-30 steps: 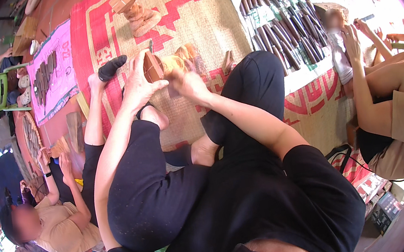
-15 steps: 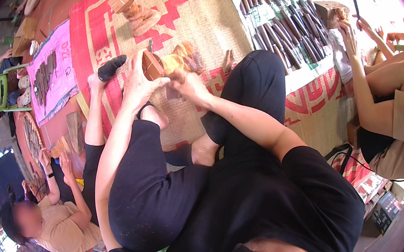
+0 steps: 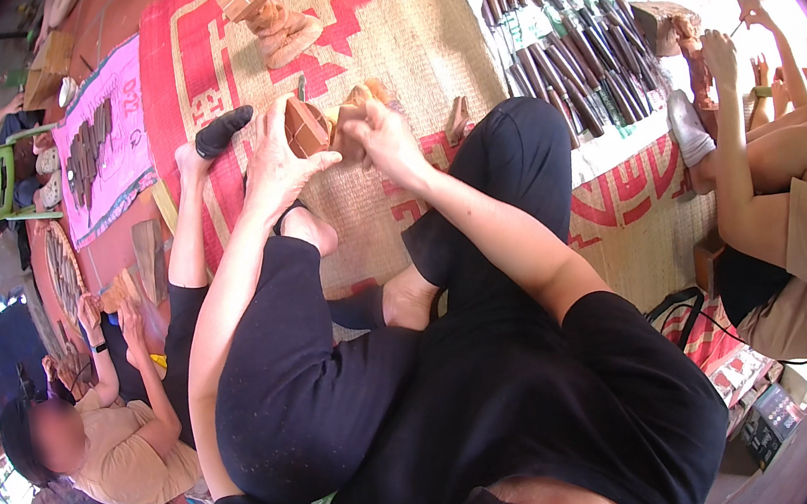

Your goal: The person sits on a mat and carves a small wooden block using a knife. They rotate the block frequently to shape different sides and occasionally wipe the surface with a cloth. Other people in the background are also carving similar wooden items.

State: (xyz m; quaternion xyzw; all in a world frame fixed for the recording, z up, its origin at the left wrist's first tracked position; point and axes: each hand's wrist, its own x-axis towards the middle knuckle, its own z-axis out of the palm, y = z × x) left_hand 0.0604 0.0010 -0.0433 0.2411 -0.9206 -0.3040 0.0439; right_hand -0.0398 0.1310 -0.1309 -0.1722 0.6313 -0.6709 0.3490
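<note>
Our left hand wraps the block end of a wooden carving over the woven mat, in from its left edge; our right hand curls by the yellowish end, pinching what, we can't tell! Another carving sits near the far edge.

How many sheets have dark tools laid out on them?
2: a pink sheet at left, a white sheet at upper right. More may be hidden.
</note>
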